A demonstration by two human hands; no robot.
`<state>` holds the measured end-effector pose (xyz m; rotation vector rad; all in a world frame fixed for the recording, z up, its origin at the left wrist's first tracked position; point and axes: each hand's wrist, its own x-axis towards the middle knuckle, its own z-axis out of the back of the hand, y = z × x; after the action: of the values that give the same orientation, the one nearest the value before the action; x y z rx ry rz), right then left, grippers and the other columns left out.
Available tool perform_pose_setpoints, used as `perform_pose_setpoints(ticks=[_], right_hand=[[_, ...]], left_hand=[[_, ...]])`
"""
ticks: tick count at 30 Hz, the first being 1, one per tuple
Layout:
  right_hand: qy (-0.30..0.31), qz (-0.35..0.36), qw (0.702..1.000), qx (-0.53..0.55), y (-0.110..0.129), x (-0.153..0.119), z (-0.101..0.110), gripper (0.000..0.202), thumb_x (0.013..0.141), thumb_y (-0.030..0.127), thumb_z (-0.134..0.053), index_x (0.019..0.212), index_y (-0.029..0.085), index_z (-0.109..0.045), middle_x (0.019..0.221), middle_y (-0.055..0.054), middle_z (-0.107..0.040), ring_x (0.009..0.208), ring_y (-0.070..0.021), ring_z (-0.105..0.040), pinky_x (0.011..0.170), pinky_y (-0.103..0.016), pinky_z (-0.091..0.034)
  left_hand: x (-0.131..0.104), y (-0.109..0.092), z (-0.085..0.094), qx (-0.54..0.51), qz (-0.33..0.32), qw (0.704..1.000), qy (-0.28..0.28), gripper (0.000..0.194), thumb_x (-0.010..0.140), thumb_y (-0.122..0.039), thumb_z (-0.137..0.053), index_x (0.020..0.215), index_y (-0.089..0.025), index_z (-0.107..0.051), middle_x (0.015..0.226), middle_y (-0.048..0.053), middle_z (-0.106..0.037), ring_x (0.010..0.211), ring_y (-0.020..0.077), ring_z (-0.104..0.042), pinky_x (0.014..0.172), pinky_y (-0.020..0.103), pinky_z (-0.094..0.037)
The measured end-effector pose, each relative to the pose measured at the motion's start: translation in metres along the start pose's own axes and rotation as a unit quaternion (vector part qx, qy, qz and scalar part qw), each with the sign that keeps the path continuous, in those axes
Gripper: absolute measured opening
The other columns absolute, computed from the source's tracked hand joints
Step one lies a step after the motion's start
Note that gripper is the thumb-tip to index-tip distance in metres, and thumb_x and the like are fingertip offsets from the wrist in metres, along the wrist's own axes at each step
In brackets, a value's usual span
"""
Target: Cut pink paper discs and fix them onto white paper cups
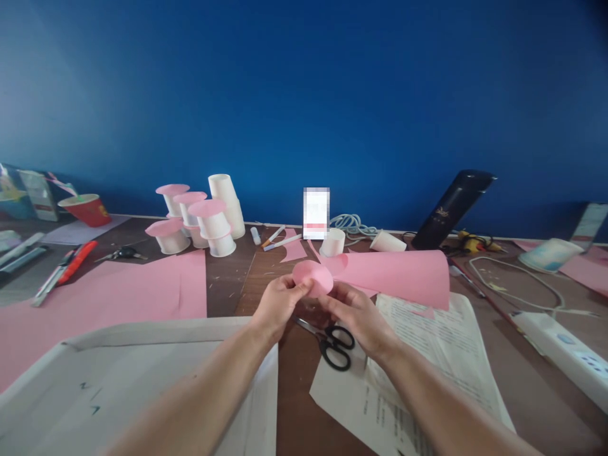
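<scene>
A small pink paper circle [316,272] is held up above the table, its flat face toward me. My left hand [277,307] pinches its left side, the thumb lying across the front. At the lower right edge my right hand [358,315] has thumb and fingers closed on the same paper. Black-handled scissors [327,339] lie on the table just below the hands. Behind the circle stands an upturned white paper cup [333,242], and a curled pink paper sheet [394,273] extends to the right.
Several white paper cups [221,246] capped with pink circles stand back left, beside a taller cup stack [234,206]. A red utility knife [78,263] rests on pink paper at left. Printed sheets [439,342], a power strip [565,351] and a leaning black container [451,209] occupy the right.
</scene>
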<state>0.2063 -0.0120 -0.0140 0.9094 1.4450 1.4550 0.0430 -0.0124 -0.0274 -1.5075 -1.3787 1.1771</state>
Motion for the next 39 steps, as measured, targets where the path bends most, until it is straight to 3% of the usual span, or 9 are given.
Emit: perform_pose_setpoints(ticks=[5, 11, 16, 18, 22, 26, 33, 39], right_hand=[[-0.054, 0.010, 0.998, 0.028, 0.003, 0.000, 0.003, 0.036, 0.080, 0.049, -0.063, 0.097, 0.017, -0.065, 0.078, -0.001, -0.065, 0.071, -0.0153, -0.059, 0.065, -0.026, -0.046], [-0.123, 0.029, 0.992, -0.012, -0.009, 0.008, 0.007, 0.030, 0.075, 0.047, -0.067, 0.081, 0.018, -0.064, 0.070, 0.000, -0.063, 0.064, -0.0146, -0.056, 0.060, -0.026, -0.043], [-0.146, 0.046, 0.988, -0.020, -0.019, 0.011, 0.009, 0.027, 0.078, 0.045, -0.062, 0.078, 0.019, -0.062, 0.066, 0.001, -0.061, 0.061, -0.0150, -0.054, 0.056, -0.026, -0.041], [-0.154, 0.050, 0.987, -0.015, -0.019, 0.011, 0.009, 0.026, 0.078, 0.045, -0.062, 0.077, 0.019, -0.062, 0.066, 0.001, -0.061, 0.061, -0.0152, -0.055, 0.056, -0.026, -0.042], [-0.155, 0.062, 0.986, -0.030, -0.012, 0.008, 0.006, 0.025, 0.079, 0.042, -0.062, 0.074, 0.018, -0.060, 0.068, 0.001, -0.061, 0.064, -0.0148, -0.055, 0.058, -0.026, -0.042], [-0.152, 0.065, 0.985, -0.054, -0.004, 0.004, 0.002, 0.024, 0.079, 0.041, -0.062, 0.077, 0.017, -0.062, 0.070, 0.000, -0.061, 0.067, -0.0148, -0.055, 0.060, -0.025, -0.042], [-0.098, 0.081, 0.989, -0.071, -0.005, 0.001, 0.001, 0.026, 0.078, 0.042, -0.065, 0.083, 0.017, -0.064, 0.076, -0.001, -0.064, 0.072, -0.0167, -0.058, 0.064, -0.026, -0.045], [-0.091, 0.067, 0.990, -0.083, -0.005, 0.002, 0.001, 0.029, 0.080, 0.045, -0.063, 0.085, 0.016, -0.066, 0.075, -0.002, -0.066, 0.071, -0.0178, -0.060, 0.063, -0.026, -0.046]], left_hand=[[0.000, 0.003, -0.001, 0.043, 0.007, 0.999, 0.023, 0.036, 0.068, -0.043, -0.074, 0.087, -0.013, -0.069, 0.070, 0.004, -0.068, 0.060, 0.0140, -0.060, 0.059, 0.024, -0.045], [0.000, 0.006, -0.004, 0.057, 0.018, 0.997, 0.055, 0.033, 0.069, -0.039, -0.074, 0.088, -0.012, -0.069, 0.077, 0.004, -0.067, 0.063, 0.0091, -0.055, 0.060, 0.020, -0.042], [-0.007, -0.002, -0.008, 0.001, 0.038, 0.996, 0.087, 0.042, 0.076, -0.051, -0.065, 0.094, -0.012, -0.068, 0.086, 0.008, -0.066, 0.070, 0.0121, -0.058, 0.065, 0.024, -0.048], [-0.008, -0.003, -0.008, 0.025, 0.036, 0.996, 0.075, 0.043, 0.074, -0.051, -0.067, 0.094, -0.013, -0.067, 0.085, 0.008, -0.067, 0.069, 0.0125, -0.059, 0.065, 0.025, -0.048], [-0.007, -0.002, -0.007, 0.136, 0.022, 0.990, 0.043, 0.040, 0.068, -0.046, -0.073, 0.088, -0.012, -0.069, 0.075, 0.006, -0.067, 0.061, 0.0127, -0.057, 0.060, 0.025, -0.046], [-0.005, -0.003, -0.006, 0.183, 0.006, 0.983, 0.033, 0.038, 0.069, -0.045, -0.071, 0.089, -0.012, -0.071, 0.072, 0.005, -0.069, 0.064, 0.0162, -0.061, 0.061, 0.026, -0.046], [-0.010, -0.014, -0.007, 0.278, -0.031, 0.960, 0.023, 0.034, 0.071, -0.046, -0.066, 0.079, -0.014, -0.071, 0.073, 0.005, -0.071, 0.069, 0.0201, -0.064, 0.063, 0.027, -0.046], [-0.005, -0.005, -0.005, 0.222, -0.007, 0.975, 0.023, 0.032, 0.067, -0.045, -0.070, 0.071, -0.013, -0.068, 0.067, 0.004, -0.068, 0.064, 0.0168, -0.061, 0.061, 0.025, -0.045]])
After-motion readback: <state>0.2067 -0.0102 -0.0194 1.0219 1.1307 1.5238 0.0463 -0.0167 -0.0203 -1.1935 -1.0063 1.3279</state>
